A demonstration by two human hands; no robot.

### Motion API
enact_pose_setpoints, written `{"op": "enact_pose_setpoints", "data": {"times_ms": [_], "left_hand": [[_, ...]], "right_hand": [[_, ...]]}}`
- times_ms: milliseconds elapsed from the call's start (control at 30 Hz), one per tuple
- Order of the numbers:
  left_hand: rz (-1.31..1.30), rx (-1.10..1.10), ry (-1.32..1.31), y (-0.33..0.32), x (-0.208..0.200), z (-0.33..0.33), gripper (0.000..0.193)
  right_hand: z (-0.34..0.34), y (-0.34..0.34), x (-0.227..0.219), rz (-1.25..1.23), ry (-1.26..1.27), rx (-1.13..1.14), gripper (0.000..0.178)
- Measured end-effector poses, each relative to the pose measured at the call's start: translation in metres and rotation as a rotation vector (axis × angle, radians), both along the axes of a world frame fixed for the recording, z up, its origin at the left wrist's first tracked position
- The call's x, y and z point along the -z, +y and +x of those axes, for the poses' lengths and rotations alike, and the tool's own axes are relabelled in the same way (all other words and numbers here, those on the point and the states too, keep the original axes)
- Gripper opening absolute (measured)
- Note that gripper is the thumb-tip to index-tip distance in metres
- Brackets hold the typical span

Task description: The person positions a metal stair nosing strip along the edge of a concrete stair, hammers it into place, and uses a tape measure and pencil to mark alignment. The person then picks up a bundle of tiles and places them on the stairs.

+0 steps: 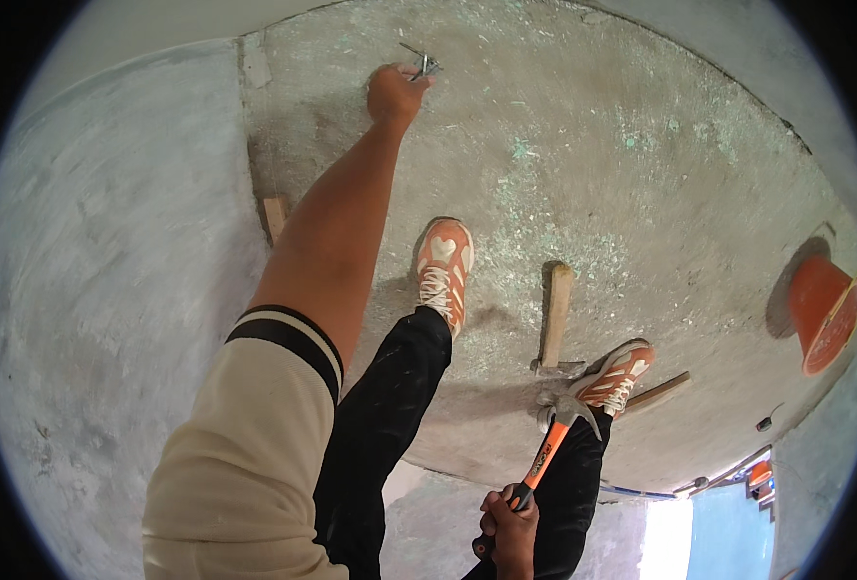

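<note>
My left arm stretches far ahead to the floor point(544, 164). My left hand point(393, 95) is closed, its fingertips on some thin, shiny metal pieces point(427, 66) that look like nails; they are too small to make out surely. Close to my body, my right hand point(512, 527) wraps round the lower handle of a claw hammer point(546, 454). The hammer has an orange and black handle, and its metal head points away from me, above my right leg.
A wooden-handled tool with a metal head point(557, 314) lies between my shoes, near the right shoe point(617, 377). A wood strip point(660, 391) lies beside that shoe. An orange bucket-like container point(823, 314) is at far right. A wood block point(275, 217) sits by the left wall point(119, 261).
</note>
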State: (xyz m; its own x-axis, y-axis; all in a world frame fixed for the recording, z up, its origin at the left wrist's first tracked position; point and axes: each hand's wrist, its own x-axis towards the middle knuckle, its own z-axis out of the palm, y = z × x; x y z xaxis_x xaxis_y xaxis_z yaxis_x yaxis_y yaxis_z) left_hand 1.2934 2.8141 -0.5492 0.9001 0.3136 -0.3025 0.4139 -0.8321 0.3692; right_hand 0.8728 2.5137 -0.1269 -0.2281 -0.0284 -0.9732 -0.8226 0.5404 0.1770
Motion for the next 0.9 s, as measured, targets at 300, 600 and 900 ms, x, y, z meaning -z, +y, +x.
{"op": "enact_pose_setpoints", "data": {"times_ms": [300, 600, 900], "left_hand": [[0.107, 0.12, 0.024, 0.017, 0.004, -0.001, 0.025], [-0.496, -0.173, 0.12, 0.019, -0.021, -0.026, 0.023], [-1.031, -0.379, 0.289, -0.018, -0.099, -0.081, 0.075]], "right_hand": [[0.004, -0.017, 0.008, -0.008, -0.022, -0.078, 0.023], [-0.008, -0.022, 0.009, -0.005, -0.049, -0.018, 0.024], [-0.023, -0.034, -0.001, 0.087, -0.148, -0.012, 0.025]]}}
